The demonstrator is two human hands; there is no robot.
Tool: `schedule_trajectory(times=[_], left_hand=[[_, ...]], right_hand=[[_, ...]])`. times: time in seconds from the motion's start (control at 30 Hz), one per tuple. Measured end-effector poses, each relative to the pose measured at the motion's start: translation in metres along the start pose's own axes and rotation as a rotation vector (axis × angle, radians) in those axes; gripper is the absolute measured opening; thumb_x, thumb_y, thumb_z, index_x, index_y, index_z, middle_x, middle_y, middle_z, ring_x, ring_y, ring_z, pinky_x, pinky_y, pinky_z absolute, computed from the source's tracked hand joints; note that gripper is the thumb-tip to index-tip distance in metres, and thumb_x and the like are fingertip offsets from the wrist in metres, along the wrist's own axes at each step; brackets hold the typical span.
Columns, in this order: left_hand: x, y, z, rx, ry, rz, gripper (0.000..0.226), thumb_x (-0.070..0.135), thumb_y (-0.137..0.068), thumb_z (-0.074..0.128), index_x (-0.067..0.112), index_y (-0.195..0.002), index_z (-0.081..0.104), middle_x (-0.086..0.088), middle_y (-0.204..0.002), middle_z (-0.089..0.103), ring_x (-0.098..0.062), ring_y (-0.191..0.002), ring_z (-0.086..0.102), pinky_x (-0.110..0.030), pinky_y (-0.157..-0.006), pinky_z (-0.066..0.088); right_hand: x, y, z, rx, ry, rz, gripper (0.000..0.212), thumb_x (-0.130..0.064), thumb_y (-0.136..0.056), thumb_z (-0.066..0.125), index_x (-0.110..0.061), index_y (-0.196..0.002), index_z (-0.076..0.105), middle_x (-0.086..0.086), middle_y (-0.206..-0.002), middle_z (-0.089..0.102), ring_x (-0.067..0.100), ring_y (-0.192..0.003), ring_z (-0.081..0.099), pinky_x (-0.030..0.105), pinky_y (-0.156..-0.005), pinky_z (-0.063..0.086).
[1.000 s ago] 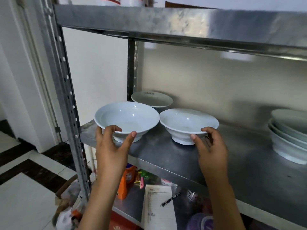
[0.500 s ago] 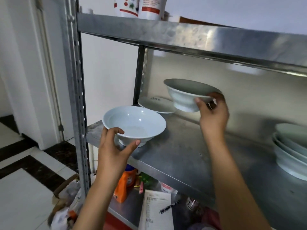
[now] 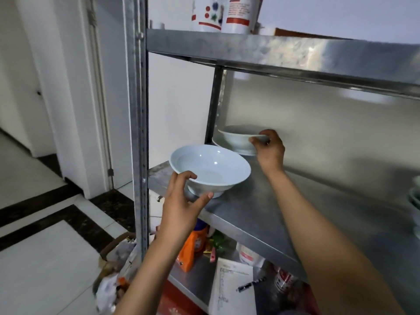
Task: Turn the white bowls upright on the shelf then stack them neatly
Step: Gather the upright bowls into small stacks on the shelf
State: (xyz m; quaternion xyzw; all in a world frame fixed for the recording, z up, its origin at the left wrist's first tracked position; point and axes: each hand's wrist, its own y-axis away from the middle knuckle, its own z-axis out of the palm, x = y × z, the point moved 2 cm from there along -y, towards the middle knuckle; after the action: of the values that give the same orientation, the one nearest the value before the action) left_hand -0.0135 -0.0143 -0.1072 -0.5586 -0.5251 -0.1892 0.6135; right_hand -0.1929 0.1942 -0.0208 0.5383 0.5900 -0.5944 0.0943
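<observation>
We see the left hand gripping the near rim of an upright, round white ceramic bowl, thumb inside, fingers under its wall; it stands near the front left corner of the steel shelf. The right hand pinches the rim of a second upright white bowl at the back, nested in a third white bowl. The two groups stand apart.
</observation>
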Motion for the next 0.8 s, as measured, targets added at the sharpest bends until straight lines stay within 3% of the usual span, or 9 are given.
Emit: schedule_trajectory(times=[0.1, 0.3, 0.4, 0.47, 0.63, 0.73, 0.8], left_hand=[[0.001, -0.001, 0.000, 0.011, -0.009, 0.010, 0.046, 0.039, -0.076, 0.076, 0.045, -0.110, 0.045, 0.016, -0.129, 0.043, -0.019, -0.116, 0.053, -0.045, -0.086, 0.056], [0.000, 0.002, -0.002, -0.026, -0.082, 0.052, 0.059, 0.033, -0.077, 0.075, 0.041, -0.124, 0.040, 0.013, -0.142, 0.036, -0.014, -0.127, 0.042, -0.042, -0.097, 0.051], [-0.001, 0.000, -0.001, -0.007, -0.086, 0.065, 0.058, 0.035, -0.078, 0.075, 0.041, -0.124, 0.040, 0.013, -0.140, 0.037, -0.013, -0.127, 0.042, -0.042, -0.096, 0.051], [-0.001, 0.001, 0.002, 0.014, -0.082, 0.073, 0.058, 0.036, -0.078, 0.075, 0.040, -0.124, 0.041, 0.014, -0.138, 0.037, -0.011, -0.127, 0.040, -0.041, -0.096, 0.051], [-0.001, 0.001, 0.005, 0.040, -0.049, 0.056, 0.053, 0.042, -0.078, 0.074, 0.043, -0.120, 0.041, 0.015, -0.137, 0.037, -0.023, -0.110, 0.056, -0.042, -0.083, 0.057], [0.003, 0.001, 0.008, 0.070, -0.021, 0.066, 0.046, 0.037, -0.079, 0.074, 0.038, -0.113, 0.044, 0.010, -0.138, 0.039, -0.011, -0.088, 0.063, -0.027, -0.066, 0.057], [0.006, -0.001, 0.010, 0.086, -0.004, 0.075, 0.041, 0.035, -0.079, 0.074, 0.036, -0.107, 0.044, 0.007, -0.138, 0.041, -0.007, -0.092, 0.062, -0.022, -0.064, 0.056]], right_hand=[[-0.001, 0.002, 0.010, -0.095, 0.017, 0.059, 0.026, -0.026, -0.077, 0.074, -0.014, -0.098, 0.064, 0.002, -0.095, 0.065, 0.017, -0.085, 0.057, 0.021, -0.072, 0.039], [0.013, 0.008, 0.010, -0.164, 0.109, 0.081, 0.023, -0.031, -0.076, 0.075, -0.014, -0.091, 0.069, 0.001, -0.088, 0.066, 0.016, -0.080, 0.059, 0.022, -0.070, 0.040], [0.021, 0.005, 0.005, -0.203, 0.176, 0.083, 0.027, -0.027, -0.078, 0.070, -0.018, -0.103, 0.071, 0.010, -0.109, 0.066, 0.024, -0.101, 0.062, 0.028, -0.089, 0.046], [0.020, 0.006, 0.000, -0.273, 0.173, 0.113, 0.038, -0.017, -0.081, 0.063, -0.018, -0.120, 0.065, 0.011, -0.126, 0.059, 0.025, -0.118, 0.055, 0.030, -0.103, 0.041], [0.005, 0.017, -0.018, -0.268, 0.193, 0.085, 0.055, -0.008, -0.086, 0.054, -0.016, -0.140, 0.046, 0.007, -0.146, 0.043, 0.020, -0.134, 0.041, 0.022, -0.107, 0.028], [0.003, 0.034, -0.023, -0.281, 0.197, 0.036, 0.058, -0.006, -0.085, 0.053, -0.013, -0.142, 0.041, 0.008, -0.147, 0.040, 0.021, -0.136, 0.037, 0.022, -0.107, 0.027], [0.005, 0.045, -0.027, -0.257, 0.190, -0.002, 0.057, -0.006, -0.085, 0.056, -0.010, -0.140, 0.041, 0.010, -0.145, 0.043, 0.023, -0.134, 0.040, 0.020, -0.104, 0.027]])
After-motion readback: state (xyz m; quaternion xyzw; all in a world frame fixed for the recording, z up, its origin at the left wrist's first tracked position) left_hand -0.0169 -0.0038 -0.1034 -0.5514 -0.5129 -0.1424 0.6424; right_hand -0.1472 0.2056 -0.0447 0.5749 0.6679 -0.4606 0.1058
